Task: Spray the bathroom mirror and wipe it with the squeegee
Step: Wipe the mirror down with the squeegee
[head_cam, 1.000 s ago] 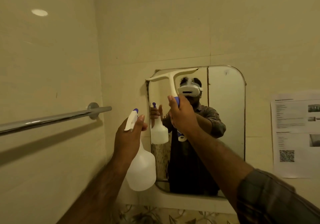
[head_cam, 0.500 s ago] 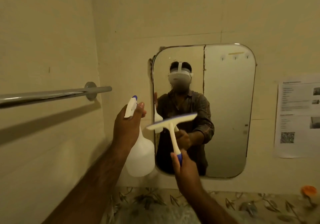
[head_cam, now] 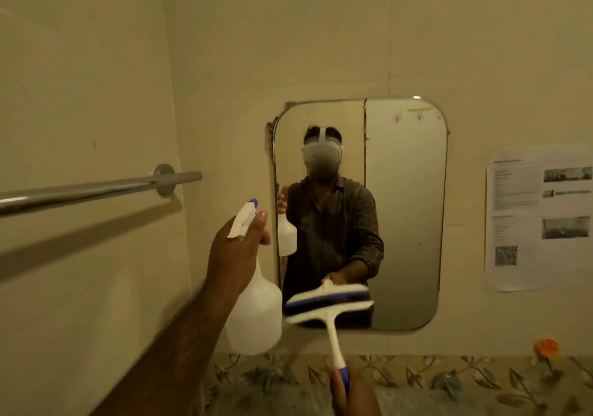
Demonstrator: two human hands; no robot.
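The rounded wall mirror (head_cam: 406, 223) hangs straight ahead and reflects a person with a headset. My left hand (head_cam: 236, 252) grips the neck of a white spray bottle (head_cam: 256, 316) with a white and blue trigger head, held up just left of the mirror. My right hand (head_cam: 351, 394), at the bottom edge of the view, holds the blue end of the handle of a white squeegee (head_cam: 330, 314). Its blade lies across the lower left part of the mirror, close to the bottom edge; whether it touches the glass I cannot tell.
A chrome towel bar (head_cam: 96, 189) juts from the left wall at chest height. A printed paper sheet (head_cam: 539, 219) is stuck to the wall right of the mirror. Below runs a leaf-patterned tile band (head_cam: 481, 377), with an orange object (head_cam: 546, 347) at the right.
The squeegee blade has gone from the mirror's top left corner down to its lower left part. My right hand dropped with it. The spray bottle stays raised beside the mirror.
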